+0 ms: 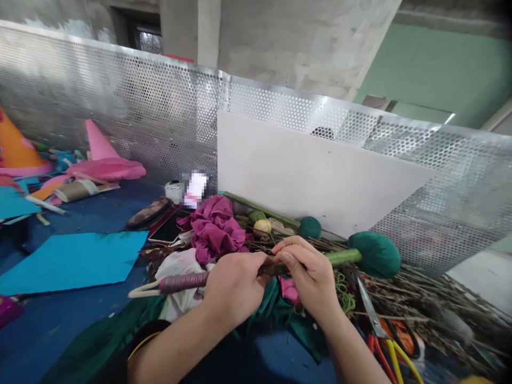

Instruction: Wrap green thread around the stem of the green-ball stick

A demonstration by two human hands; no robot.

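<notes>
Across the middle of the head view lies a wrapped stick [183,282], held roughly level. Purple-grey wrapping covers its left part, a pale loop [140,289] sticks out at that end, and the right part is light green, ending in a dark green fabric ball [376,255]. My left hand [238,282] is closed around the stick's middle. My right hand [308,269] pinches at the stick just to the right, its fingertips close to the left thumb. What lies under the fingers is partly hidden. Dark green cloth [272,306] and a pink scrap [288,289] lie below the hands.
Scissors [372,309], pliers with red and yellow handles [394,357] and dry twigs [424,298] lie right. Magenta cloth [219,229], a lit phone [195,189] and a blue sheet [76,261] are left. A white board [312,170] leans on perforated metal behind.
</notes>
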